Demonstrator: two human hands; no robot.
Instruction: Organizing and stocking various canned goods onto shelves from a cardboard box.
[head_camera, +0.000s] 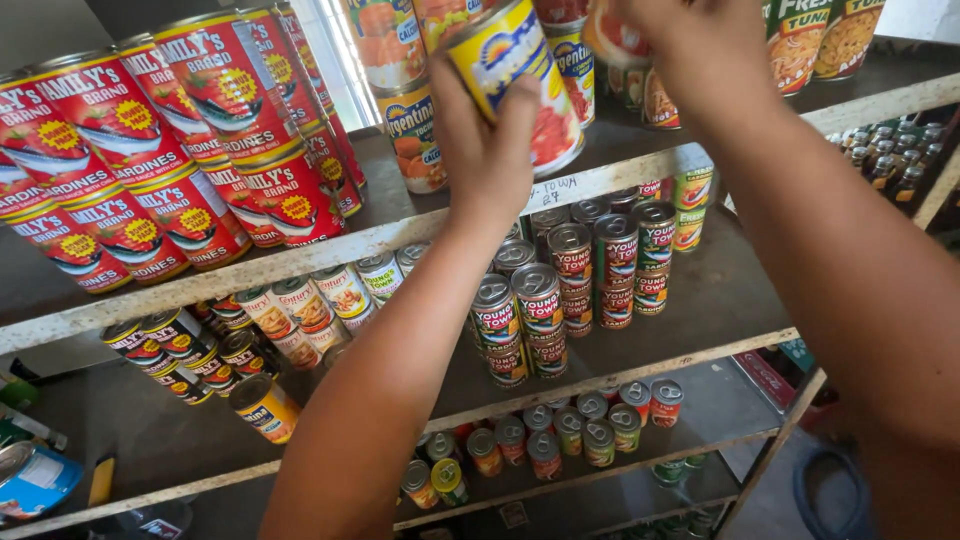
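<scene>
Left hand (485, 150) is clenched on a yellow can (515, 75) at 12 o'clock above the top shelf (300, 255); right hand (680, 50) grips another can (612, 35). Neither is shelved yet.

Small shop, wooden shelves (640, 180), stacked rows of tinned food (150, 160)

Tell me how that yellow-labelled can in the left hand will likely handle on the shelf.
The yellow-labelled can looks rigid metal, so the left hand probably won't dent it. It's round and tilted, so it could roll if laid sideways. The glossy label may be slippery.
</scene>
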